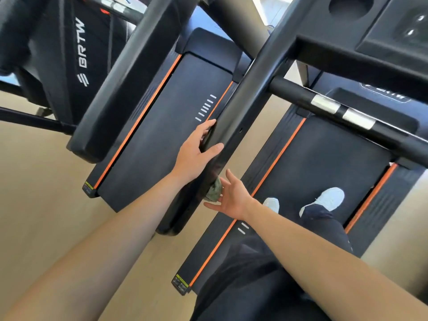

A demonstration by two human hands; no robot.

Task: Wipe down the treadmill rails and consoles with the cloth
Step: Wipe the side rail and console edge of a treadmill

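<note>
The black rail (234, 121) runs slantwise through the middle of the view, from the console (391, 33) at its upper end down to a rounded lower end. The left hand (196, 154) grips this rail about halfway along: the thumb lies over the near face and the fingers (207, 130) curl round the far edge, so the hand is closed on the rail.

Just below that hand on the same rail sits the cloth (214, 192), a small grey-green wad pressed against the side of the rail that faces the person. The right hand (234, 196) is at the cloth from the side away from the rail. Its palm is spread wide, with the thumb up and the fingers straight and fanned out towards the rail. The fingertips touch the cloth rather than close round it. The cloth therefore lies between the right hand and the rail, and right under the heel of the left hand.

On the person's side of the rail is the dark treadmill belt (324, 156) with orange edge strips, and two pale shoes (330, 198) stand on it. A crossbar (298, 95) with silver bands juts out from the rail near the console. Beyond the rail, a second treadmill (166, 126) stands on the tan floor (41, 186).
</note>
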